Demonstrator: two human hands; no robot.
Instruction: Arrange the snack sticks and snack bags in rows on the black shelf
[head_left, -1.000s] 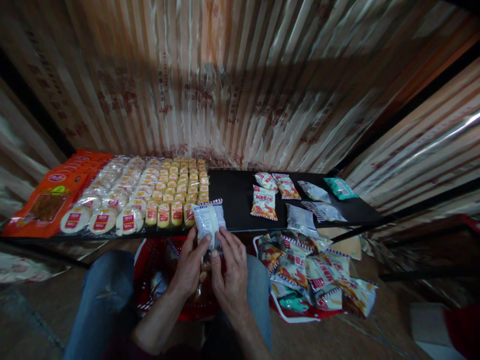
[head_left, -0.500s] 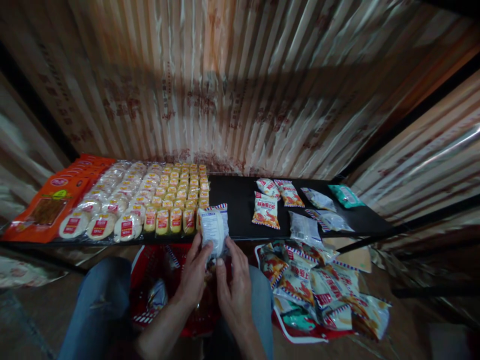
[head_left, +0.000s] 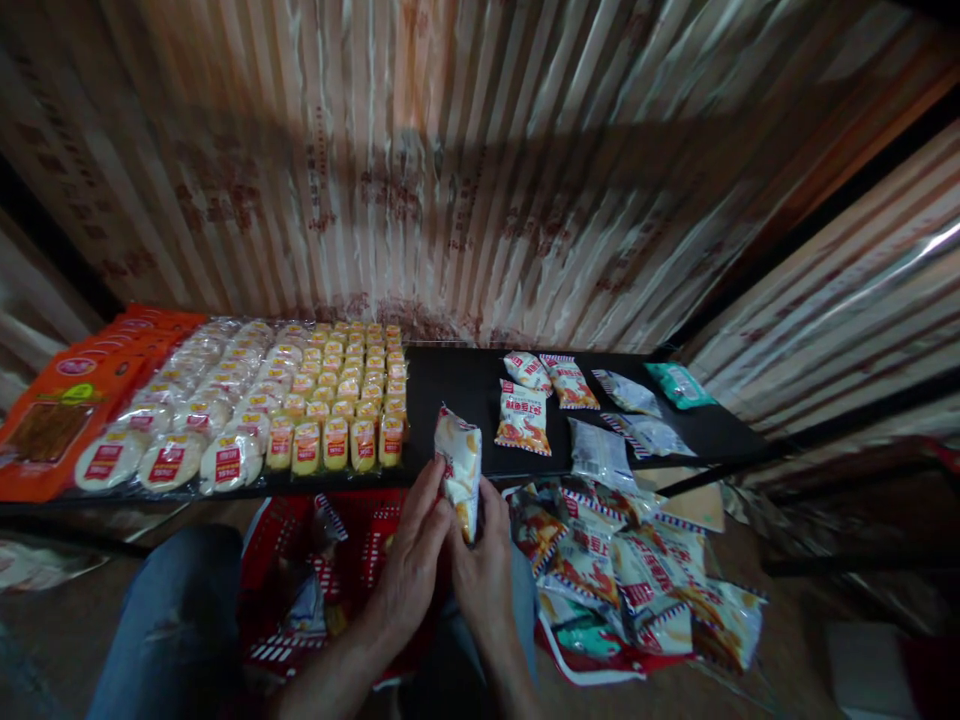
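Observation:
Between my two hands stands a small white snack packet (head_left: 459, 462) with a printed edge, tilted on its side in front of the black shelf's front edge. My left hand (head_left: 420, 535) grips its left side with the fingers. On its lower right side, my right hand (head_left: 480, 545) closes round it. Similar white packets with red print, such as a snack packet (head_left: 523, 418), lie on the shelf (head_left: 450, 375) to the right. Directly left of the held packet are rows of small yellow wrapped cakes (head_left: 336, 443).
Round white wrapped cakes (head_left: 171, 460) and orange bags (head_left: 56, 420) fill the shelf's left end. A green packet (head_left: 680, 385) lies at its right. Below are a red basket (head_left: 255, 560) with a few packets and another basket (head_left: 577, 672) heaped with packets. Corrugated sheeting (head_left: 480, 180) stands behind.
The packet has been turned in my hands from its plain printed back towards its side and coloured front. My hands have moved slightly right, and the view has shifted a little.

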